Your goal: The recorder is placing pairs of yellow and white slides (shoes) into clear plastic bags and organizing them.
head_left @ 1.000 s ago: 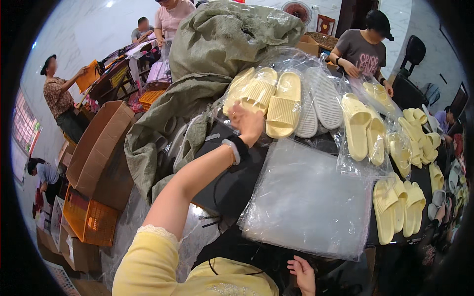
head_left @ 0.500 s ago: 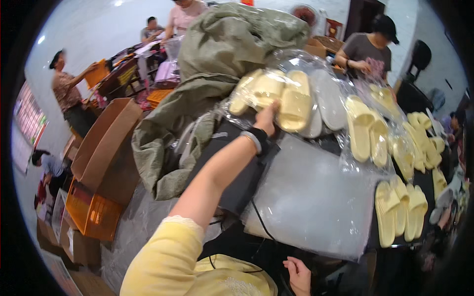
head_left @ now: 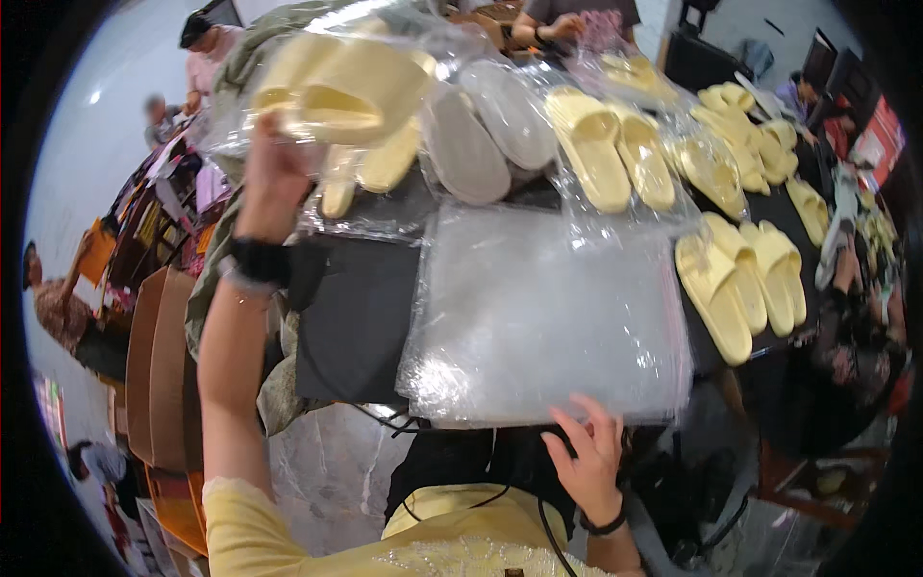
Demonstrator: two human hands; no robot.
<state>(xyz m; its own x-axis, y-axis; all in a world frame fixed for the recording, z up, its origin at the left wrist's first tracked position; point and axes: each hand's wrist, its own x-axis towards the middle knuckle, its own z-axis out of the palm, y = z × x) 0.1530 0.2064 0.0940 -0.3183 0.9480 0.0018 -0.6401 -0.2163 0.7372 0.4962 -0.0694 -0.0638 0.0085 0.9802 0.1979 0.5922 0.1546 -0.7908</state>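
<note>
My left hand grips a pair of pale yellow slippers in a clear plastic bag, raised over the far left of the table. The slippers are slightly blurred, and the bag partly hides my fingers. Below them lie more bagged yellow slippers. My right hand is open, fingers apart, at the near edge of a stack of clear plastic bags; whether the fingertips touch it I cannot tell. Bagged grey slippers and another bagged yellow pair lie beyond the stack.
Unbagged yellow slippers stand at the table's right, with several more behind. A green woven sack is at the far left. A cardboard box stands left of the table. Co-workers are around, one person across the table.
My left hand has lifted a bagged yellow pair off the pile and moved left. My right hand has come up to the stack's near edge. The view has turned.
</note>
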